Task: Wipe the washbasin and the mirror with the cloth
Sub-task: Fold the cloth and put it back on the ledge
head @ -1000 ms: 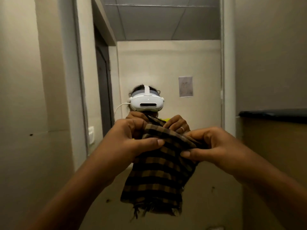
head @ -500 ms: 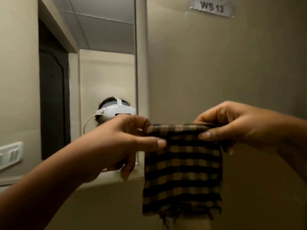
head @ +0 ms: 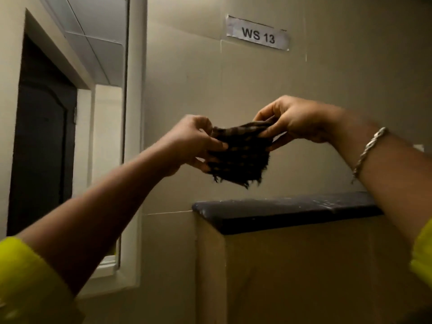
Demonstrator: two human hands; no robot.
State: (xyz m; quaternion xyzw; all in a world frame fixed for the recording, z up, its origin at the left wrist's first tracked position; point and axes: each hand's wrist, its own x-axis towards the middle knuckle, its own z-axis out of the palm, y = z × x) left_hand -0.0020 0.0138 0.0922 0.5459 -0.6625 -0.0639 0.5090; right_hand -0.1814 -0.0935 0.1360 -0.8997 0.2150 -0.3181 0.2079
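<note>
Prep step imo — cloth point(head: 238, 155) not on any surface yet. Both hands up at chest height in front of the bare wall, pinching the cloth between them. Left hand point(head: 191, 141) clamps the left edge w/ thumb + fingers, right hand point(head: 297, 120) grips the top right corner, sitting a bit higher. Hands close together, cloth bunched and short between them, frayed hem hanging free below. Dark check pattern, looks like it's being folded or gathered into a pad; can't tell which.

Where things are: mirror point(head: 70, 141) is at the left of view in a white frame point(head: 134, 146), well apart from the cloth, reflecting a dark door and ceiling. Washbasin not in view at all. Under the cloth, but not touching it, there's a dark ledge point(head: 280, 211) capping a low partition, its left corner just below the hem. Paper label "WS 13" point(head: 257, 35) on the wall up top. Bracelet point(head: 369, 148) on the right wrist, yellow sleeves at both lower corners of view.

Progress: judging by this, no wiping underway — neither target is touched.

Next move needs: finish the wad so one hand holds it flat, then swing left to the mirror glass or drop down to find the basin. Head has to turn too, since the view's aimed at the wall. Watch the loose hem — it may drag on the ledge.
</note>
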